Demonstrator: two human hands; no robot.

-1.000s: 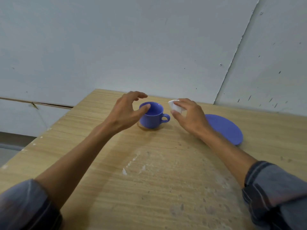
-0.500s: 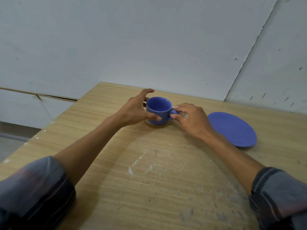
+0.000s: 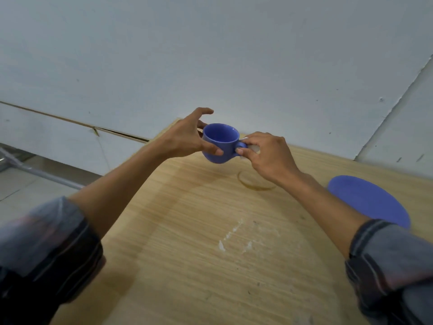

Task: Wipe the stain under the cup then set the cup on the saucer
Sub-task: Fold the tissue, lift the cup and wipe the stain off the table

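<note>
A blue cup (image 3: 220,144) is lifted above the wooden table (image 3: 187,242). My left hand (image 3: 187,137) grips its body from the left, thumb across the front. My right hand (image 3: 267,156) pinches the cup's handle and also keeps a small white cloth (image 3: 254,148) tucked under its fingers. Below the cup, a brown ring-shaped stain (image 3: 254,185) lies exposed on the wood, partly hidden by my right wrist. The blue saucer (image 3: 367,200) rests on the table to the right, empty.
A grey-white wall (image 3: 234,55) runs close behind the table's far edge. The table's left edge drops to a tiled floor (image 3: 28,184). White scuff marks (image 3: 234,238) mark the wood nearer to me.
Both hands closed on the cup, then raised it off the table, uncovering the ring stain. The camera view tilted and shifted left.
</note>
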